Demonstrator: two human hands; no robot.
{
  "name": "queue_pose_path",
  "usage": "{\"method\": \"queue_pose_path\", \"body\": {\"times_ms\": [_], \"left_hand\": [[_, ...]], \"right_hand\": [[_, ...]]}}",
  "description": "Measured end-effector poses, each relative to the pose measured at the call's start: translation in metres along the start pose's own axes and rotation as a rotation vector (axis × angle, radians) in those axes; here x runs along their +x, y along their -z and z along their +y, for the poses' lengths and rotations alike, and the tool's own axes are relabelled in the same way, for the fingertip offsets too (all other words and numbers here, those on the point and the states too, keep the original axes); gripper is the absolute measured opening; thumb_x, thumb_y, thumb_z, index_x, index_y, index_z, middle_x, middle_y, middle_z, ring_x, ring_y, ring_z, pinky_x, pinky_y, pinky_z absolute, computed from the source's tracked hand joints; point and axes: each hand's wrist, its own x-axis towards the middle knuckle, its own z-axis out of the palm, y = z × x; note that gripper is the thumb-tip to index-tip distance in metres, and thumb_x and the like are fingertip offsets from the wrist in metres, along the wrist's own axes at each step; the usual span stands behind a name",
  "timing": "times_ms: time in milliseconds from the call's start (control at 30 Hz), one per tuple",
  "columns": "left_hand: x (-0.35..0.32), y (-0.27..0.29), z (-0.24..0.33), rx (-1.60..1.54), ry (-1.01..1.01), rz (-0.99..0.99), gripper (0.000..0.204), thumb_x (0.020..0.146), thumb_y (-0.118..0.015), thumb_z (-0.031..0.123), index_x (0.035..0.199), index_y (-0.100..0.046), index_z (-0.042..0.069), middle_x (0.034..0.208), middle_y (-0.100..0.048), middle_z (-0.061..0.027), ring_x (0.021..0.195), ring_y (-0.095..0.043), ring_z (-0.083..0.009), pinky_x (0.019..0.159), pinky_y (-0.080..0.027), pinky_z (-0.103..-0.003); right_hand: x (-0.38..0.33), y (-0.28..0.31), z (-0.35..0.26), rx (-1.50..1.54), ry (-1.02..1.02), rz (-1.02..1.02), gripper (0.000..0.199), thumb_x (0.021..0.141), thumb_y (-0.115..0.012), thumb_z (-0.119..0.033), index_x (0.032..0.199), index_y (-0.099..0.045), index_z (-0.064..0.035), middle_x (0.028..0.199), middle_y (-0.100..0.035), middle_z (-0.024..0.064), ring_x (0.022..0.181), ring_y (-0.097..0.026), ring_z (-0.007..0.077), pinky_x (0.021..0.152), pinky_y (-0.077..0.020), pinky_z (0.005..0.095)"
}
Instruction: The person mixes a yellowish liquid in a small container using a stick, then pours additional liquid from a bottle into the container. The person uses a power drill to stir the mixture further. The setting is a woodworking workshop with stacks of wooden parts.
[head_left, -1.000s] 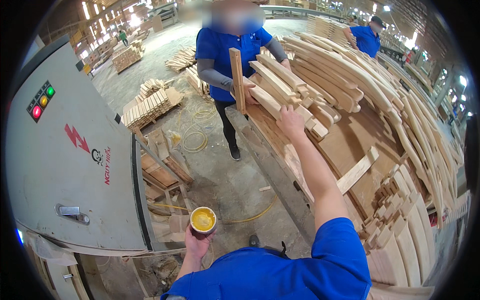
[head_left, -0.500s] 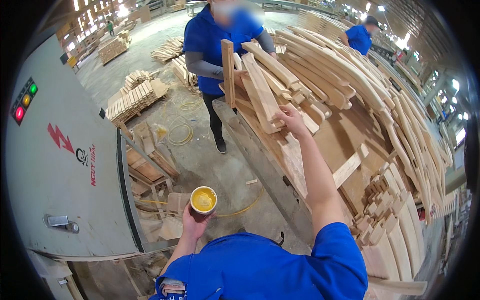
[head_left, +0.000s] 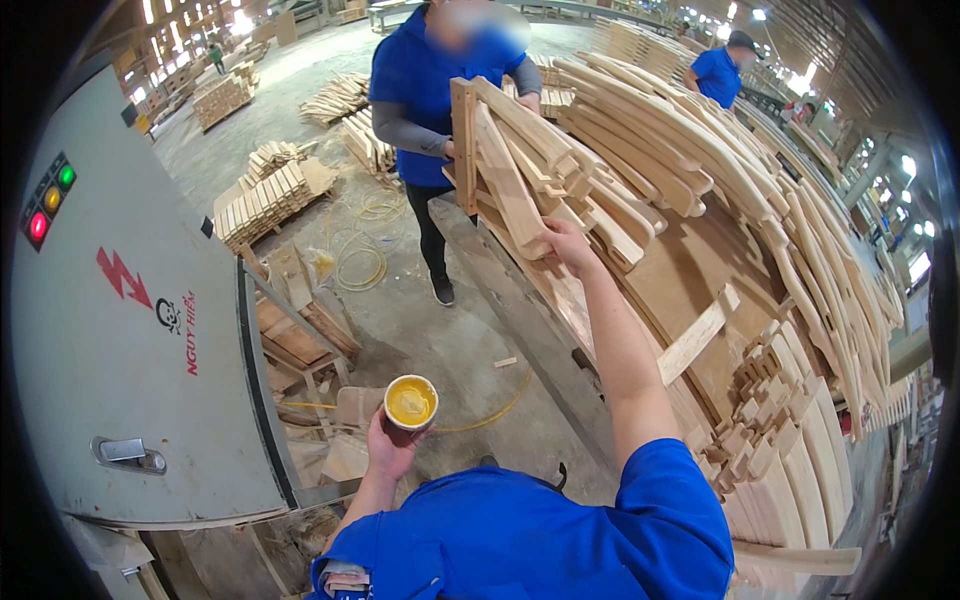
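Note:
My left hand (head_left: pixel 390 448) is wrapped around a small white tub (head_left: pixel 391 418) with a thick yellow substance (head_left: pixel 411 400) inside, held upright over the floor. With my right arm stretched forward, my right hand (head_left: pixel 568 246) is closed on the near end of a flat wooden board (head_left: pixel 510 195). This board slants away from me across the workbench, its far end beside an upright wooden post (head_left: pixel 464 150). Next to it lies a heap of shaped wooden pieces (head_left: pixel 605 200). A co-worker in blue (head_left: pixel 412 100) stands across the bench, one hand near the post and partly hidden.
A grey electrical cabinet (head_left: pixel 130 330) with lit lamps stands close on my left. Small wooden blocks (head_left: pixel 765 400) and long curved parts (head_left: pixel 700 130) are stacked on the right. A yellow hose (head_left: pixel 362 268) coils on the floor. Another person (head_left: pixel 718 78) works farther back.
My right hand and the board have shifted a little left, bringing the board's far end up against the post. The co-worker's hand has moved left toward the post. My left hand stays nearly still.

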Motion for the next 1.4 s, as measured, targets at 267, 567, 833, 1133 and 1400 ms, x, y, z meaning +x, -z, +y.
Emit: {"method": "queue_pose_path", "body": {"times_ms": [267, 567, 833, 1133, 1400], "left_hand": [[-0.01, 0.01, 0.0, -0.007, -0.05, 0.027, 0.044, 0.092, -0.026, 0.036, 0.122, -0.045, 0.01, 0.123, -0.05, -0.011, 0.107, -0.052, -0.031, 0.085, -0.046, -0.049], [-0.021, 0.013, 0.002, 0.004, -0.093, 0.0, 0.044, 0.092, -0.028, 0.034, 0.122, -0.045, 0.008, 0.119, -0.052, -0.0132, 0.104, -0.055, -0.0311, 0.081, -0.05, -0.047], [-0.012, -0.002, -0.013, 0.015, -0.097, 0.014, 0.043, 0.092, -0.028, 0.036, 0.12, -0.047, 0.009, 0.117, -0.054, -0.0112, 0.101, -0.056, -0.0288, 0.078, -0.051, -0.045], [-0.009, -0.008, -0.014, 0.023, -0.091, -0.043, 0.043, 0.091, -0.029, 0.034, 0.12, -0.046, 0.008, 0.118, -0.053, -0.012, 0.104, -0.055, -0.03, 0.08, -0.05, -0.047], [-0.023, -0.007, -0.011, 0.041, -0.129, 0.049, 0.044, 0.091, -0.028, 0.035, 0.121, -0.045, 0.007, 0.119, -0.053, -0.0122, 0.104, -0.055, -0.0301, 0.082, -0.05, -0.047]], "right_hand": [[0.016, 0.001, 0.003, 0.272, 0.041, 0.167, 0.014, 0.077, -0.054, -0.013, 0.087, -0.051, -0.0044, 0.083, -0.052, 0.0072, 0.07, -0.055, 0.021, 0.052, -0.0475, 0.0358], [0.029, 0.037, -0.038, 0.83, 0.004, 0.209, 0.019, 0.087, -0.044, -0.019, 0.085, -0.049, -0.0014, 0.078, -0.057, 0.0158, 0.058, -0.052, 0.0175, 0.048, -0.0464, 0.0292], [0.011, 0.05, -0.037, 0.201, 0.438, 0.554, 0.021, 0.081, -0.055, -0.017, 0.093, -0.052, -0.0004, 0.078, -0.054, 0.0111, 0.066, -0.055, 0.0202, 0.056, -0.0483, 0.0346], [0.019, -0.056, 0.015, -1.208, 0.852, 0.405, 0.04, 0.07, -0.064, -0.016, 0.107, -0.053, -0.0066, 0.109, -0.053, 0.0169, 0.107, -0.048, 0.0301, 0.085, -0.0417, 0.0389], [0.084, -0.063, 0.001, -2.032, 0.384, 0.346, 0.05, 0.089, -0.039, -0.025, 0.133, -0.035, -0.0026, 0.134, -0.041, 0.015, 0.13, -0.024, 0.039, 0.102, -0.015, 0.0562]]}}
